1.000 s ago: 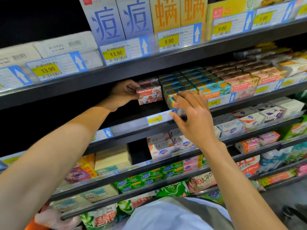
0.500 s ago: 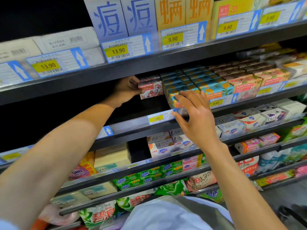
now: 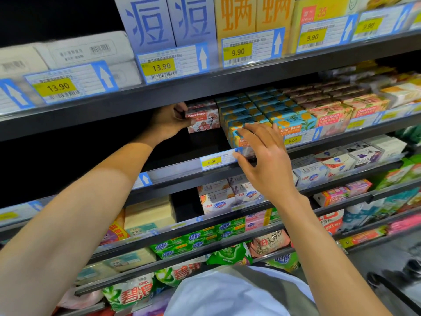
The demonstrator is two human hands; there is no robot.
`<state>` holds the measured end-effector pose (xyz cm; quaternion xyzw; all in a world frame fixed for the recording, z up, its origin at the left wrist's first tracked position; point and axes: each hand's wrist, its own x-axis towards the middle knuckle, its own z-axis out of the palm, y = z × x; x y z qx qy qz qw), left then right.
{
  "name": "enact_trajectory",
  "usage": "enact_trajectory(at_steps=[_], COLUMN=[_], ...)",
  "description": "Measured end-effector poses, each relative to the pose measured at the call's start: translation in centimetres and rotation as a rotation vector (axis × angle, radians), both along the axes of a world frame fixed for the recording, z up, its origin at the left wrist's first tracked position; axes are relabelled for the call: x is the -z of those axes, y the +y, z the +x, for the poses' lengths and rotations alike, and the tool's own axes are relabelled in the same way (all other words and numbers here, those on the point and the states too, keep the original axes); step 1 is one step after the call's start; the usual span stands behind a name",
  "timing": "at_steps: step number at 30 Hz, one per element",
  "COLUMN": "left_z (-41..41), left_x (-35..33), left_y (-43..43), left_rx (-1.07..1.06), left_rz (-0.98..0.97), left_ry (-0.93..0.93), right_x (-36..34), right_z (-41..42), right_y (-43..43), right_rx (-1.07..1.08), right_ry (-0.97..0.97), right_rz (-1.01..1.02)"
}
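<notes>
Head view: the left grip (image 3: 167, 122) reaches deep into the second shelf (image 3: 193, 144), at about 11 o'clock from the picture's middle. Its fingers and thumb are curled round the near end of a red Goat Soap box (image 3: 205, 119) — pinching it from the left. The box sits upright at the left end of the soap row, touching the stack of blue-and-orange Goat Soap boxes (image 3: 293, 119) at its 3 o'clock.

The right grip (image 3: 267, 160) lies at 1 o'clock from the middle, fingers spread and fairly straight. The fingertips (image 3: 241, 132) rest on the front blue-and-orange box (image 3: 234, 139), while the thumb touches the price rail (image 3: 177, 171) just beside the yellow 8.00 tag (image 3: 211, 161). It clasps nothing.

Pink Goat Soap boxes (image 3: 330, 115) continue the row toward 3 o'clock. On the shelf above, at 12 o'clock, stand tall blue-lettered cartons (image 3: 148, 21) and orange-lettered cartons (image 3: 237, 14), with a 13.90 tag (image 3: 160, 67) under the blue ones. At 6 o'clock from the right grip, one shelf down, lie white soap packs (image 3: 218, 201) — green packs (image 3: 193, 245) fill the shelf beneath those.
</notes>
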<state>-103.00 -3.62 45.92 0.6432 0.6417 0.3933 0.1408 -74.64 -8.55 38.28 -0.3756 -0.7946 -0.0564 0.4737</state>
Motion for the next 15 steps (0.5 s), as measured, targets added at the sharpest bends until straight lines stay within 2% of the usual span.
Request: enact_trajectory(at_steps=[3,9,12,15], left_z=[0.6,1.4,3.4,5.3], left_x=[-1.7,-2.3,-1.5,0.1], left_y=[-2.4,-8.8,-12.3,-15.1], left_rx=[-0.005,-0.066,-0.086,-0.064], left_rz=[-0.052,-0.203,-0.165,-0.033], left_ry=[0.049,0.36,0.588,0.682], right_x=[-0.5,-1.7,-2.4,-2.9], right_z=[0.0,-0.4,-0.4,0.6], right_y=[-0.3,-1.9,-3.0,-4.0], right_rx=[0.034,0.076,0.111,0.186], right_ry=[-0.041,-0.061,-0.072,-0.128], right_rz=[-0.029,-0.114,-0.137,-0.17])
